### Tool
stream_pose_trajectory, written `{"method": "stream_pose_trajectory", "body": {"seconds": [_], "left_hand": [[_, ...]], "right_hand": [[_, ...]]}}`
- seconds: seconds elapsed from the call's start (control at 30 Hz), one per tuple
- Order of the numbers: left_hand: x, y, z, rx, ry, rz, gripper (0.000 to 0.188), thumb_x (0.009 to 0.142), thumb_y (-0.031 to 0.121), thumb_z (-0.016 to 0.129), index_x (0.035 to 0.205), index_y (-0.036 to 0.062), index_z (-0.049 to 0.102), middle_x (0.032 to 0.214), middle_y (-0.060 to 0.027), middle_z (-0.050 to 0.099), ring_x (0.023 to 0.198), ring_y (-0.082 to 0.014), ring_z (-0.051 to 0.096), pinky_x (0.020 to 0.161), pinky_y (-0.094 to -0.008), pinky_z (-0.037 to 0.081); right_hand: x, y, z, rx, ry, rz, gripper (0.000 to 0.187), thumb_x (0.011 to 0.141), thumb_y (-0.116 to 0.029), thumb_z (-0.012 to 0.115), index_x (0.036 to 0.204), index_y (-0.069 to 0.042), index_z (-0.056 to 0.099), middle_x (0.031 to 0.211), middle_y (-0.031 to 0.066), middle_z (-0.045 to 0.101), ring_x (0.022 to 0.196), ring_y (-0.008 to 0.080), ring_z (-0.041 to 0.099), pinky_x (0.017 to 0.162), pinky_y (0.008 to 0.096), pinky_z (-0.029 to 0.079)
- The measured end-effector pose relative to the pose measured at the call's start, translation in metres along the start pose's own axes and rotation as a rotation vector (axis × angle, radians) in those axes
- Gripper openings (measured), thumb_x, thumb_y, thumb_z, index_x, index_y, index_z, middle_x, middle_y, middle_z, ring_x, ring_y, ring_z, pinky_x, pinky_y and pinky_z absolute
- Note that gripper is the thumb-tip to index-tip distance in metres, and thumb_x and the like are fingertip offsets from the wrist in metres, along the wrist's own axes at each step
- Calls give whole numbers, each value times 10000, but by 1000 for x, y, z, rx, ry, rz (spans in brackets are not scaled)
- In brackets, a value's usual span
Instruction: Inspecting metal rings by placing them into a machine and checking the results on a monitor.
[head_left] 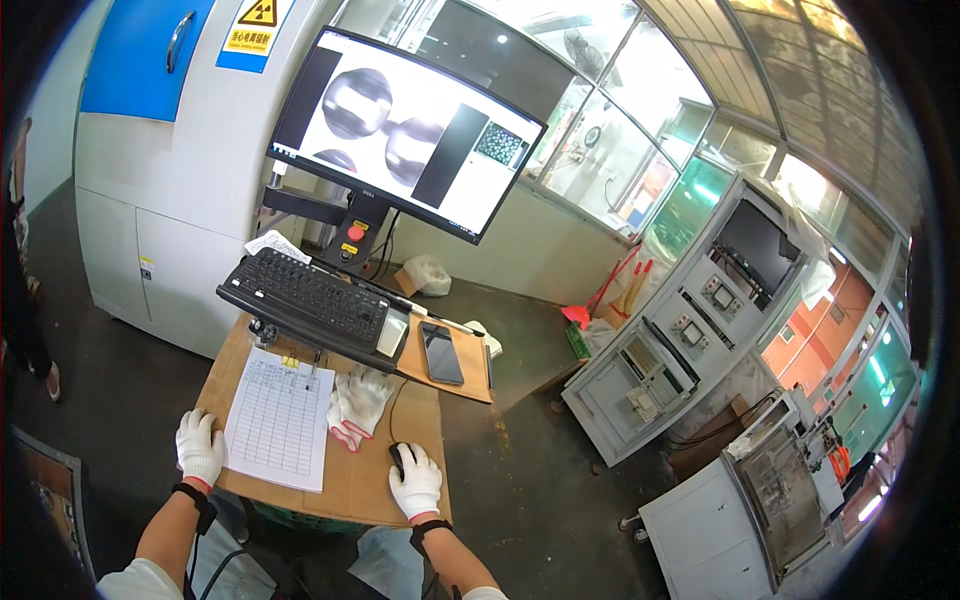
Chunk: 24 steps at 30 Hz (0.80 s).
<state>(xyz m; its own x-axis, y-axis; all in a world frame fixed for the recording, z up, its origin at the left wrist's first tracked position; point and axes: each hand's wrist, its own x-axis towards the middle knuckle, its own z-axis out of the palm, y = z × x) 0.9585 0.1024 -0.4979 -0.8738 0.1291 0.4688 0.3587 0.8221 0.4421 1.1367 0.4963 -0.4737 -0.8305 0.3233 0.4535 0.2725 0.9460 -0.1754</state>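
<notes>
My right hand [416, 484], in a white knit glove, is wrapped over a black computer mouse [398, 458] near the right edge of a cardboard-topped stand [372, 497]. My left hand [200, 448], also gloved, lies with its fingers out along the stand's left edge, holding nothing. Between the hands rests a printed table sheet [277, 422] with handwriting, a yellow clip [290, 363] at its top. A spare pair of white gloves [360, 402] lies right of the sheet. Ahead, a monitor [405, 130] displays grey round shapes.
A black keyboard [315, 300] sits on a raised tray, with a phone [441, 353] on a brown board beside it. A red emergency button [355, 233] is below the monitor. A large white machine [180, 220] stands left; grey cabinets [680, 340] stand right. At far left, another person's leg [30, 340] shows.
</notes>
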Motion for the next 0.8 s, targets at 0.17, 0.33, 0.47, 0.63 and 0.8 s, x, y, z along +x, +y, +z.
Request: {"method": "stream_pose_trajectory", "body": {"seconds": [0.17, 0.33, 0.47, 0.63, 0.8], "left_hand": [[0, -2, -1, -12, -19, -23, 276, 837, 101, 701, 1106, 52, 664, 1302, -167, 611, 1251, -388, 546, 1050, -486, 463], [1, 3, -3, -2, -24, -15, 286, 834, 123, 706, 1109, 52, 664, 1311, -163, 608, 1262, -394, 537, 1049, -496, 457], [0, 1, -3, -3, -18, -19, 295, 836, 141, 706, 1114, 53, 664, 1315, -165, 607, 1272, -399, 530, 1045, -504, 451], [1, 6, -10, -17, -34, -26, 298, 835, 141, 704, 1118, 55, 667, 1311, -164, 608, 1270, -398, 532, 1035, -502, 454], [0, 2, -5, -5, 12, 5, 284, 813, 145, 708, 1084, 70, 676, 1281, -137, 621, 1235, -377, 546, 1001, -505, 463]], "right_hand": [[2, -4, -4, -2, 2, -8, 512, 868, -300, 703, 1362, -196, 622, 1361, 130, 618, 1046, 382, 660, 888, 511, 537], [2, -5, -10, 0, 1, -5, 488, 861, -293, 706, 1332, -193, 627, 1357, 131, 623, 1041, 389, 663, 881, 516, 539], [2, -7, -11, -2, -2, -1, 497, 856, -287, 707, 1337, -191, 626, 1357, 139, 625, 1063, 396, 654, 899, 521, 528], [2, -7, -10, 4, -1, -4, 499, 850, -279, 711, 1334, -190, 629, 1337, 152, 634, 1069, 404, 650, 909, 522, 523], [3, -6, -9, -2, -11, -10, 481, 861, -296, 706, 1332, -239, 629, 1360, 120, 624, 1059, 386, 658, 891, 512, 530]]}}
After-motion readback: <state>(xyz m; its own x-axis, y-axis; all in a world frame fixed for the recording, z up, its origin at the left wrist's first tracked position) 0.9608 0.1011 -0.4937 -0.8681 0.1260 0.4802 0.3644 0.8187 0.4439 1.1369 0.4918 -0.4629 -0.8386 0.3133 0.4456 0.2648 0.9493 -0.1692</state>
